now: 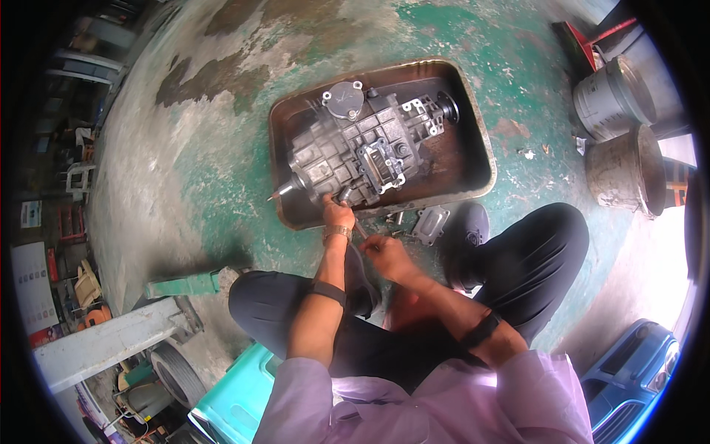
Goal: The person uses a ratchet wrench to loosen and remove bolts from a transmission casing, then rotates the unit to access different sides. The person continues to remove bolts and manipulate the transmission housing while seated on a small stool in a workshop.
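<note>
A grey metal gearbox (351,144) lies in a brown metal tray (484,152) on the floor in front of me. My left hand (338,214) is closed at the gearbox's near lower side, its fingers around the head of a socket wrench (360,230). My right hand (389,259) grips the wrench's handle, nearer to me and to the right. The exact contact between the wrench and a bolt is hidden by my left fingers. On top of the gearbox is an uncovered rectangular opening (383,167), and a round cover (345,101) sits at its far side.
A loose grey cover plate (430,225) and several small bolts (399,218) lie on the floor between the tray and my right shoe (473,226). Two buckets (615,100) stand at the right. A green stool (237,396) and grey lift arm (111,344) are at the left.
</note>
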### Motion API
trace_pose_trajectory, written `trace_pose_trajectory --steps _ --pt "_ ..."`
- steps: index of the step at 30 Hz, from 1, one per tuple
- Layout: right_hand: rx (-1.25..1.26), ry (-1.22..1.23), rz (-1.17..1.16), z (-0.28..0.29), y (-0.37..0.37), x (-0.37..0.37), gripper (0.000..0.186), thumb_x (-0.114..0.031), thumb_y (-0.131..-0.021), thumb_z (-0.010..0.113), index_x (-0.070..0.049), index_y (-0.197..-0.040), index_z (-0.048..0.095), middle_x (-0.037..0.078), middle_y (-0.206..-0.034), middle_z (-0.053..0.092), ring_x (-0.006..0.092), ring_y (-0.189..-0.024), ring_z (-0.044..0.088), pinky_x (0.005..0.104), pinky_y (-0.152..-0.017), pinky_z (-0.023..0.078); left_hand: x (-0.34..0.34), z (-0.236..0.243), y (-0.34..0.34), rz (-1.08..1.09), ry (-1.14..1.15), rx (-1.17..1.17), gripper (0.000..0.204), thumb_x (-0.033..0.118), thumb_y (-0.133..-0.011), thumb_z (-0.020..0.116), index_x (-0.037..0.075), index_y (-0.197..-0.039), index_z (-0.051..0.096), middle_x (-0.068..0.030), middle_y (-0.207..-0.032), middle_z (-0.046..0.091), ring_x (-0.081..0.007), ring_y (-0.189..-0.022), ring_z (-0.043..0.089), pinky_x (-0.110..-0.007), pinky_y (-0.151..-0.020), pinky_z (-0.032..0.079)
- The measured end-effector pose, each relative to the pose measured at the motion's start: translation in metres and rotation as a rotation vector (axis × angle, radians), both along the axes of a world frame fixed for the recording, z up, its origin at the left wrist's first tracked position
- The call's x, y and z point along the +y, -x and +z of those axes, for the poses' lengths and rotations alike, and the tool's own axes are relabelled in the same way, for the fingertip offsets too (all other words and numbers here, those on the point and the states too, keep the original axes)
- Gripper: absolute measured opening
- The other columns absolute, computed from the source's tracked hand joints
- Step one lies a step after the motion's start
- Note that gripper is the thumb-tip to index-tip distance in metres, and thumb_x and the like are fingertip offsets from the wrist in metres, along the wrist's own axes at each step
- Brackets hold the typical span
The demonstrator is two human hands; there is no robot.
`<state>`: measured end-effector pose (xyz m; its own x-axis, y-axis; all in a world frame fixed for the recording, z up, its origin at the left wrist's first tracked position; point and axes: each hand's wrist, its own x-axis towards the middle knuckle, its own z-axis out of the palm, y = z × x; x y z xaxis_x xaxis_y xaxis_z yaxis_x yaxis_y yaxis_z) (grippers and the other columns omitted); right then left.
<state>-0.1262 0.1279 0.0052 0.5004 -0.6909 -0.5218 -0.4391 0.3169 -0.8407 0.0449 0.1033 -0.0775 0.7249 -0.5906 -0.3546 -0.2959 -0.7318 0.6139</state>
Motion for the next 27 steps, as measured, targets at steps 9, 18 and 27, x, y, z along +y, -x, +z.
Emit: trace_pose_trajectory --steps 9,18,27 --pt "-0.18 -0.06 -0.096 -0.015 -0.009 0.017 0.014 -0.005 -0.087 0.059 -0.003 -0.098 0.068 0.013 -0.094 0.07 0.0207 -0.086 0.065 0.0319 -0.081 0.05 0.009 -0.009 -0.009 0.025 0.074 -0.072 0.032 0.021 -0.081 0.07 0.001 -0.102 0.056 -0.022 -0.091 0.066 -0.0383 -0.089 0.066 -0.045 -0.08 0.051" --pt "-0.268 -0.05 -0.17 -0.023 -0.022 0.024 0.015 -0.005 -0.089 0.059 -0.002 -0.101 0.067 0.012 -0.092 0.069 0.0186 -0.085 0.063 0.0308 -0.08 0.05 0.0 -0.007 -0.016 0.061 0.098 0.01 0.031 0.025 -0.081 0.07 0.002 -0.1 0.059 -0.0216 -0.098 0.067 -0.0384 -0.094 0.065 -0.044 -0.082 0.051" --pt "-0.374 -0.388 -0.275 0.0 -0.029 0.017 0.013 -0.006 -0.094 0.055 -0.004 -0.101 0.066 0.003 -0.085 0.065 0.0093 -0.067 0.051 0.0257 -0.061 0.044 -0.007 0.016 -0.009 0.058 0.039 -0.046 0.032 0.025 -0.081 0.07 0.002 -0.102 0.06 -0.0224 -0.094 0.068 -0.0407 -0.092 0.065 -0.045 -0.08 0.051"
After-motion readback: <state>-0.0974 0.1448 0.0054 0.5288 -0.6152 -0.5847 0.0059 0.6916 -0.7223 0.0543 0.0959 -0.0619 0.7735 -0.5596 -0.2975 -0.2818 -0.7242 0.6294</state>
